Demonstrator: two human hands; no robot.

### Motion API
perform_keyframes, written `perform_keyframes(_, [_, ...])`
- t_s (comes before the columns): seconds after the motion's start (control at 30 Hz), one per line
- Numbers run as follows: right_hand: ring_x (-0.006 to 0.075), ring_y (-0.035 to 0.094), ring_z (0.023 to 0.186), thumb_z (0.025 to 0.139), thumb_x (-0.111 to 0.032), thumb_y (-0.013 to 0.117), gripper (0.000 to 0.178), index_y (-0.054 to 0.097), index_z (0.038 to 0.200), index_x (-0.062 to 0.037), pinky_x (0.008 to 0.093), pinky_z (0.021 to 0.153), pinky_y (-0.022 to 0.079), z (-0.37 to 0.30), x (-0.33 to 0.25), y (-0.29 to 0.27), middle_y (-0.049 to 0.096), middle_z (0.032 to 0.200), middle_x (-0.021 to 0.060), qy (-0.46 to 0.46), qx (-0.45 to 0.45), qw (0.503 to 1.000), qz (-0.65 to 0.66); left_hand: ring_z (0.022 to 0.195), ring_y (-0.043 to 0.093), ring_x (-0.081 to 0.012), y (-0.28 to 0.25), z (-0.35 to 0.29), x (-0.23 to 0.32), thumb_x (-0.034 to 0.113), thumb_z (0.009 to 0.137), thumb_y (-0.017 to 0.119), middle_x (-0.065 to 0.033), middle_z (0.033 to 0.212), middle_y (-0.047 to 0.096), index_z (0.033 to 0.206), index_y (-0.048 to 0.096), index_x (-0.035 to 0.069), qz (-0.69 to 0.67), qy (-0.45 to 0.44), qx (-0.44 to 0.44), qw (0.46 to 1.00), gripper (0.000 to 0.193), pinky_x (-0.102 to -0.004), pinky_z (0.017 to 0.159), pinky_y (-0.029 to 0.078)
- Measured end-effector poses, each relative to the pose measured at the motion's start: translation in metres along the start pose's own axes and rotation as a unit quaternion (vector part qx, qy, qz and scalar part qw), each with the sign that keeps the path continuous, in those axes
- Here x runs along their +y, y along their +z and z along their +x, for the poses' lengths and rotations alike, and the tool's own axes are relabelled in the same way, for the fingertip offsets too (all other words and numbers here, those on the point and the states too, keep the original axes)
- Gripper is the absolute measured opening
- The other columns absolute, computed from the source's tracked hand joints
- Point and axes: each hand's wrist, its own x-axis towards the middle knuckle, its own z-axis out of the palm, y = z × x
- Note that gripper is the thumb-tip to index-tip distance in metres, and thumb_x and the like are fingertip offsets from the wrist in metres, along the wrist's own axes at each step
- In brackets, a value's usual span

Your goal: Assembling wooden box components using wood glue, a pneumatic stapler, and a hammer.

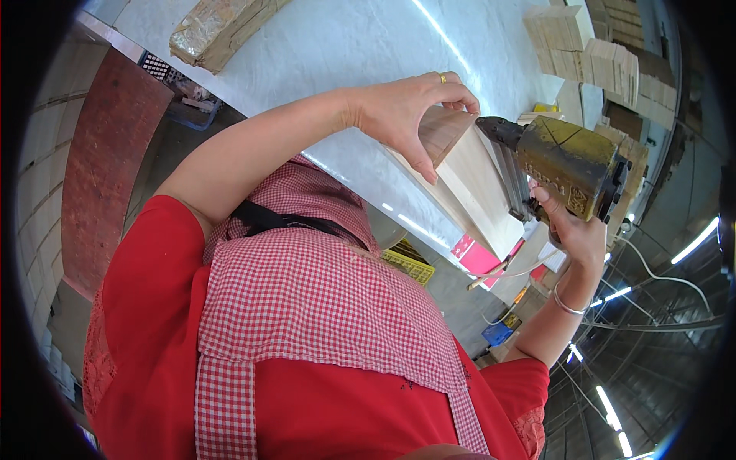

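1. While the left hand [410,115] grips the upper end of a pale wooden piece [468,176], its thumb presses one face and its fingers curl over the top edge, so the hand is clamped on the wood.
2. A yellow ring sits on one finger of that hand.
3. The wooden piece looks like two light boards meeting at an angle; it lies near the middle of the view, resting against the near edge of the white worktable [337,46].
4. The right hand [571,226] is wrapped around the handle of a yellowish, worn nail gun [567,165], closed firmly on it.
5. The dark nose of the nail gun points left and meets the upper right side of the wooden piece, just beside the left fingers.
6. A thin bracelet [566,305] circles the right wrist.
7. A pale hose or cord [659,268] trails off to the right, away from the tool.
8. Far on the table, at the left, lies a wrapped bundle of wood [218,27].
9. At the far right stand stacks of small wooden blocks [590,54].
10. The person wears a red shirt [153,322] under a red-and-white checked apron [307,299].
11. Below the table edge sit a yellow crate [410,264] and a pink object [479,257], near the person's body.
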Motion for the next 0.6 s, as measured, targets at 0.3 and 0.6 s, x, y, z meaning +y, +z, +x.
perform_keyframes(0.3, [0.0173,0.065,0.092,0.077,-0.010,0.084,0.042,0.065,0.111,0.0036,0.0314,0.084,0.052,-0.010,0.000,0.000,0.071,0.105,0.0103,0.008,0.003,1.000,0.002,0.125,0.046,-0.0258,0.006,-0.010,0.000,0.031,0.053,0.091,-0.0084,0.131,0.048,0.140,0.044,0.011,0.018,-0.006,0.012,1.000,0.102,-0.0396,0.109,0.037])
perform_keyframes(0.6, [0.0187,0.067,0.090,0.072,-0.011,0.087,0.043,0.065,0.106,0.0040,0.0317,0.081,0.053,-0.055,0.005,0.010,0.071,0.102,0.0115,-0.056,0.001,0.998,0.005,0.128,0.047,-0.0303,0.056,-0.027,-0.011,0.018,0.072,0.074,-0.0145,0.143,0.045,0.149,0.033,0.008,0.264,-0.005,0.163,0.951,0.088,-0.0444,0.105,0.036])
